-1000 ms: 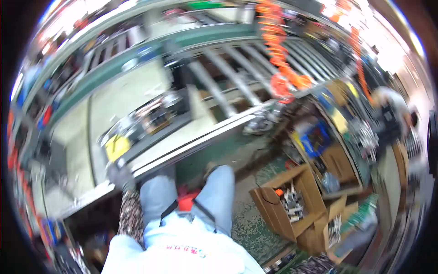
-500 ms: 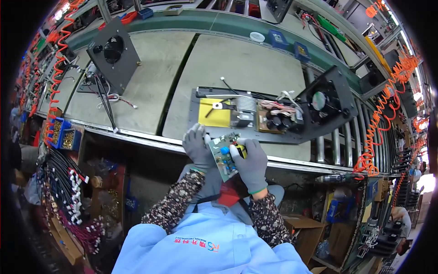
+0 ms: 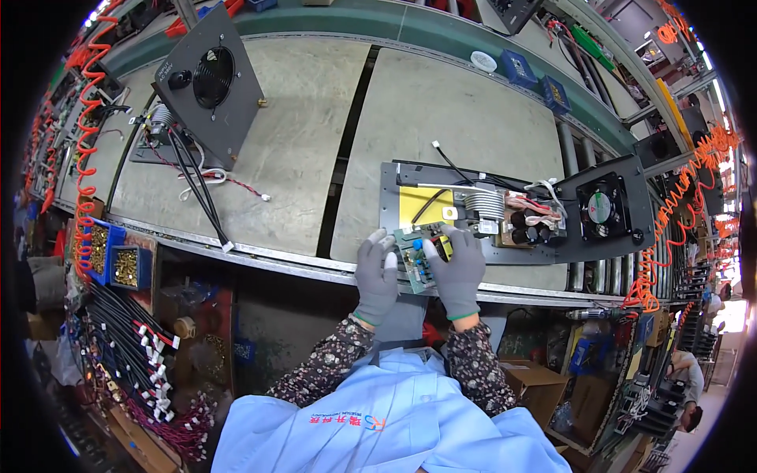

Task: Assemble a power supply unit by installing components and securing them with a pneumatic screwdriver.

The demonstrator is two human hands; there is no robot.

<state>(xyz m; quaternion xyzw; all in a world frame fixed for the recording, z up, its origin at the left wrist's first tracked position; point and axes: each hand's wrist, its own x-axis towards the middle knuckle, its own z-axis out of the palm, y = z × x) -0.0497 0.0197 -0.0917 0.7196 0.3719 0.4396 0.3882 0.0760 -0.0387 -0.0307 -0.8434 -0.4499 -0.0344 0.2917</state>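
A green circuit board (image 3: 412, 272) with blue and yellow components is tilted over the bench's front edge. My right hand (image 3: 459, 272), in a grey glove, grips it at its right side, by the yellow-wrapped transformer (image 3: 446, 247). My left hand (image 3: 376, 276), also gloved, is at the board's left edge with thumb and fingers apart; whether the fingertips touch the board I cannot tell. Just beyond both hands lies a dark metal chassis (image 3: 389, 206), carrying a yellow sheet (image 3: 418, 203), a ribbed silver part (image 3: 482, 206), bundled wires and an upright panel with a fan (image 3: 601, 206).
Another dark fan panel (image 3: 236, 110) stands at the left with black cables (image 3: 201, 189) trailing forward. Blue bins of brass fasteners (image 3: 130, 266) hang at the left front. Orange coiled hoses (image 3: 658, 236) hang on both sides. Rollers (image 3: 578, 276) adjoin the bench's right end.
Both hands and the circuit board have moved forward, up to the chassis and over the bench edge. The view has shifted, so the bench contents sit differently in the picture.
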